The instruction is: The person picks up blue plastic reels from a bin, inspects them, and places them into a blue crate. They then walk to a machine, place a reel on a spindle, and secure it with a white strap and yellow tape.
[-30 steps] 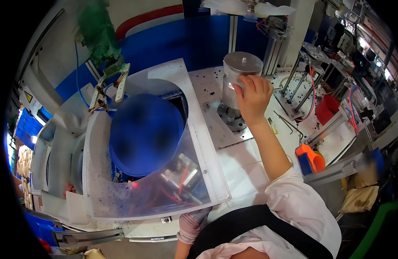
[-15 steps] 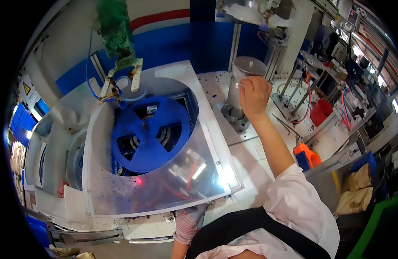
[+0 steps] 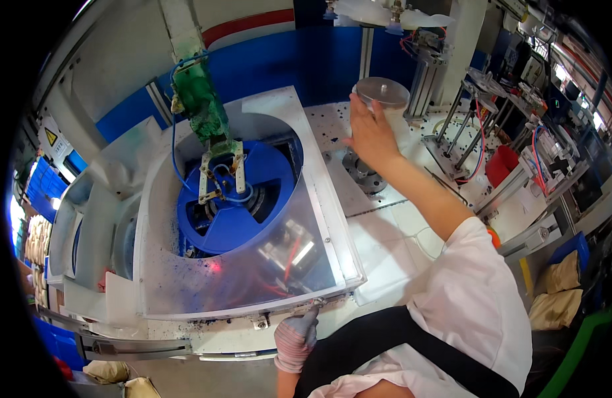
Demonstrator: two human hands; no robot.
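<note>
We've got our right hand [image 3: 374,134] just left of the upright cylinder [image 3: 382,93], fingers loosely spread, seemingly empty; gloved left hand [image 3: 297,336] farther off, can't tell its grip.

Swung the green-coated mechanical arm [image 3: 203,106] over the round blue slotted disc [image 3: 234,232]; straightened the bare right hand [image 3: 374,138]; brought the pink-and-grey gloved left hand's [image 3: 295,339] thumb into view.

we log: disc [image 3: 216,233], blue; arm covering [image 3: 200,103], mottled green; cylinder [image 3: 393,97], silver-grey; left glove [image 3: 299,326], grey, cuff [image 3: 291,356] striped pink and pale; bucket [image 3: 500,166], red; strap [image 3: 359,341], black. we see white tabletop [image 3: 324,123], dark-flecked.
</note>
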